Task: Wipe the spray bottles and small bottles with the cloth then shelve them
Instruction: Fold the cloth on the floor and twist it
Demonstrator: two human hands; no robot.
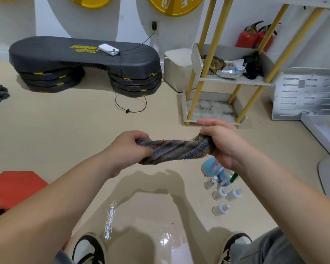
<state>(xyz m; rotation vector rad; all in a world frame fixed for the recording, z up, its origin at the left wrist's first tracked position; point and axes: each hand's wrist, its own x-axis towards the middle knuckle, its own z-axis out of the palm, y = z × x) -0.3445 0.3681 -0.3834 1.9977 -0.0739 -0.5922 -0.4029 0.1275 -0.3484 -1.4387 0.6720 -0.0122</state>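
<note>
One view only, from head. Camera sat high, looked forward and down. Wide lens bent edges. Arms (46, 216) stretched from bottom corners toward middle. Left hand (130, 147) and right hand (223, 147), gripping cloth (171, 149), close, mid picture. Shoes (90, 248) right below, at bottom edge. Bottles (220, 209) near, low right. Floor (65, 130) filled middle. Shelf (234, 81) and wall (133, 20) farther off, up top.

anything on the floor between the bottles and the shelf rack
Nothing visible: the floor between the small bottles and the shelf rack looks bare, though the right hand, gripping the cloth, hides part of it. The middle shelf holds rags and packets; the lowest shelf looks free.
</note>
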